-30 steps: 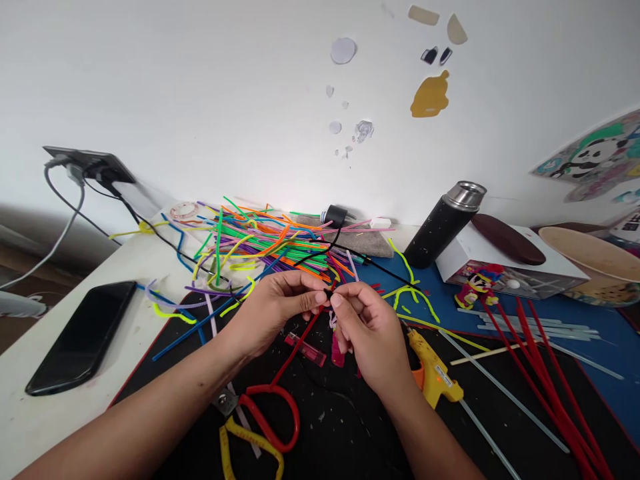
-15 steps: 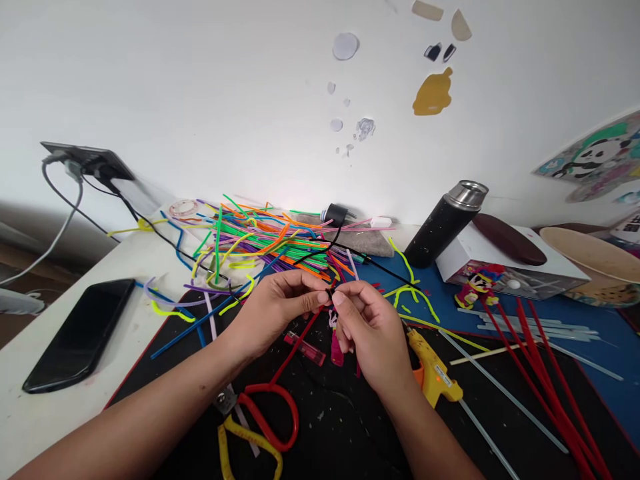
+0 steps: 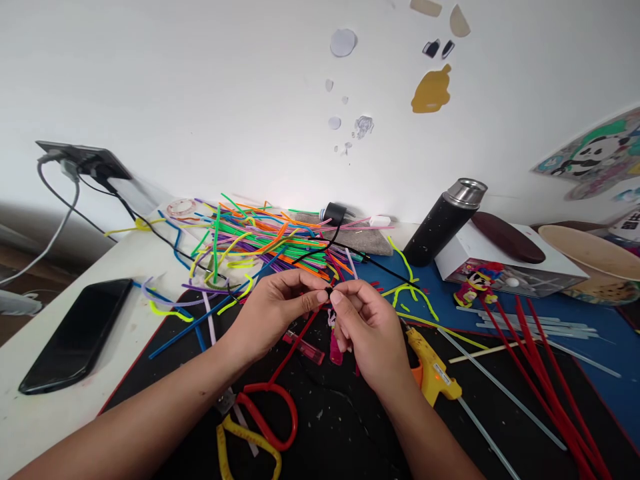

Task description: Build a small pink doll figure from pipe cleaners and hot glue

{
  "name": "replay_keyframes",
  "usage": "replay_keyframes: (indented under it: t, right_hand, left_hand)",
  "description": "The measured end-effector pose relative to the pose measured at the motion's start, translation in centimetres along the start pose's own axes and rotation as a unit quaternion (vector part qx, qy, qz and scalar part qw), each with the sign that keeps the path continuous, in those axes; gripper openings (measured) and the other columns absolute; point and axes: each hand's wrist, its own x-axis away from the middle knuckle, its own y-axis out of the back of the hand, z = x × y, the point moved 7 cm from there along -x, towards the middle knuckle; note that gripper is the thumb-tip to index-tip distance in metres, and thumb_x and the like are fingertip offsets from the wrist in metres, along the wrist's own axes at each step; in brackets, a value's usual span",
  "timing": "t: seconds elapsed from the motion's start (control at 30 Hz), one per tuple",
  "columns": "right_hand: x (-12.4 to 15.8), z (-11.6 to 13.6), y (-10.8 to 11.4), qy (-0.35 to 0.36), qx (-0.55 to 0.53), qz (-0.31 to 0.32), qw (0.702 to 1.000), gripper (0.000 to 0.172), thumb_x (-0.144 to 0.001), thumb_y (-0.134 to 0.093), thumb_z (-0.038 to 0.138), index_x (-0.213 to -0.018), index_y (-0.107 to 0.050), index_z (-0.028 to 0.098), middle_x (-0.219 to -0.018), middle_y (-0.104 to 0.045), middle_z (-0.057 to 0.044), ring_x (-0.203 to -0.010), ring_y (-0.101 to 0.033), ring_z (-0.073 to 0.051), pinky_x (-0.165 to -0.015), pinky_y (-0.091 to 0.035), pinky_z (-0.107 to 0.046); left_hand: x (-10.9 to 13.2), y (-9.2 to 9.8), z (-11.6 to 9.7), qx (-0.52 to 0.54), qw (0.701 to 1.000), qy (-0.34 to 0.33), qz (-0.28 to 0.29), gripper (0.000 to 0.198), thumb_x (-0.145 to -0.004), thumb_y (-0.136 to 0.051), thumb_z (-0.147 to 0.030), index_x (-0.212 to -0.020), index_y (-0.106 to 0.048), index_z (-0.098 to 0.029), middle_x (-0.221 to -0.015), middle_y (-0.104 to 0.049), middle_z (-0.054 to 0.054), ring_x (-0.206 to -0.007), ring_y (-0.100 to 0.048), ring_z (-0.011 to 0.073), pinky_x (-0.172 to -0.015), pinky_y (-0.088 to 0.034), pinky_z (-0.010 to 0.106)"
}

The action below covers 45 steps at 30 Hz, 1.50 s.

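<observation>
My left hand [image 3: 275,305] and my right hand [image 3: 367,327] meet above the middle of the black mat. Thumb and forefinger of each pinch a small black piece [image 3: 329,291], perhaps a bit of pipe cleaner; most of it is hidden by the fingertips. Below the left hand lie a dark red cutter-like tool [image 3: 306,348] and red-handled scissors [image 3: 294,408]. A small magenta piece [image 3: 335,348] rests partly behind the right hand. Just right of that hand is a yellow glue gun [image 3: 431,363].
Many coloured pipe cleaners [image 3: 260,243] are heaped against the wall. Yellow-handled pliers [image 3: 250,437] lie in front. A phone [image 3: 75,337] is at left. On the right are a black flask [image 3: 440,230], a small figure [image 3: 477,285], glue sticks [image 3: 540,323] and red pipe cleaners [image 3: 550,380].
The view has shifted slightly. Both hands keep nearly the same pose, their fingertips still together on the small black piece, which has turned a little.
</observation>
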Motion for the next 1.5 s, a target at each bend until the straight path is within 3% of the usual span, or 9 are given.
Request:
replay_keyframes:
  t: [0.47, 0.7, 0.93, 1.07, 1.23, 1.4, 1.5]
  right_hand:
    - [0.0, -0.1, -0.1, -0.004, -0.001, 0.005, 1.000, 0.034, -0.089, -0.076, 0.053, -0.088, -0.063, 0.021, -0.053, -0.048, 0.011, -0.037, -0.046, -0.008, -0.038, -0.036, -0.020]
    - [-0.4, 0.9, 1.5, 0.024, -0.004, -0.037, 0.999, 0.033, -0.088, -0.078, 0.050, -0.090, -0.064, 0.021, -0.052, -0.046, 0.012, -0.037, -0.046, -0.008, -0.039, -0.037, -0.020]
    - [-0.9, 0.5, 2.1, 0.040, 0.046, -0.067, 0.996, 0.031, -0.090, -0.075, 0.049, -0.092, -0.064, 0.021, -0.053, -0.045, 0.012, -0.039, -0.046, -0.009, -0.041, -0.037, -0.021]
    - [-0.8, 0.0, 2.3, 0.033, 0.120, -0.052, 0.991, 0.029, -0.094, -0.069, 0.049, -0.093, -0.063, 0.021, -0.054, -0.047, 0.011, -0.041, -0.046, -0.010, -0.044, -0.037, -0.023]
    - [-0.7, 0.7, 4.2, 0.070, 0.327, -0.028, 0.942, 0.027, -0.097, -0.061, 0.047, -0.092, -0.066, 0.021, -0.062, -0.057, 0.005, -0.052, -0.051, -0.015, -0.053, -0.038, -0.027]
    - [0.2, 0.5, 7.2, 0.063, 0.480, -0.048, 0.874, 0.025, -0.098, -0.056, 0.044, -0.089, -0.066, 0.023, -0.055, -0.048, 0.006, -0.051, -0.047, -0.016, -0.054, -0.030, -0.028]
    - [1.5, -0.3, 8.1, 0.048, 0.540, -0.030, 0.840, 0.022, -0.100, -0.054, 0.040, -0.092, -0.067, 0.023, -0.057, -0.051, 0.005, -0.052, -0.051, -0.017, -0.056, -0.030, -0.028]
  left_hand:
    - [0.0, -0.2, -0.1, 0.003, 1.000, -0.002, -0.005, 0.026, -0.075, -0.094, -0.037, -0.084, -0.080, -0.017, -0.080, -0.075, 0.002, -0.072, -0.065, 0.0147, -0.073, -0.054, 0.027]
    - [-0.1, 0.5, -0.3, 0.038, 0.999, 0.019, -0.034, 0.026, -0.073, -0.096, -0.035, -0.084, -0.081, -0.018, -0.079, -0.074, 0.001, -0.069, -0.063, 0.0124, -0.064, -0.049, 0.022]
    - [0.0, 0.7, -2.5, 0.082, 0.996, 0.003, -0.026, 0.028, -0.070, -0.098, -0.035, -0.079, -0.079, -0.015, -0.071, -0.072, 0.002, -0.064, -0.063, 0.0119, -0.061, -0.049, 0.021]
    - [0.0, 0.9, -3.4, 0.110, 0.993, -0.009, -0.032, 0.030, -0.067, -0.099, -0.033, -0.079, -0.079, -0.015, -0.072, -0.073, 0.001, -0.065, -0.065, 0.0114, -0.061, -0.051, 0.020]
    - [0.0, 0.8, -3.5, 0.141, 0.990, 0.005, -0.014, 0.033, -0.064, -0.101, -0.033, -0.080, -0.078, -0.014, -0.079, -0.077, 0.004, -0.065, -0.068, 0.0120, -0.064, -0.055, 0.021]
    - [0.0, 0.7, -3.5, 0.152, 0.988, 0.007, -0.009, 0.032, -0.065, -0.101, -0.030, -0.080, -0.079, -0.014, -0.074, -0.076, 0.003, -0.064, -0.067, 0.0114, -0.062, -0.054, 0.020]
    - [0.1, 0.6, -3.0, 0.160, 0.987, 0.011, -0.003, 0.028, -0.068, -0.099, -0.028, -0.081, -0.079, -0.014, -0.074, -0.075, 0.003, -0.065, -0.067, 0.0113, -0.062, -0.053, 0.019]
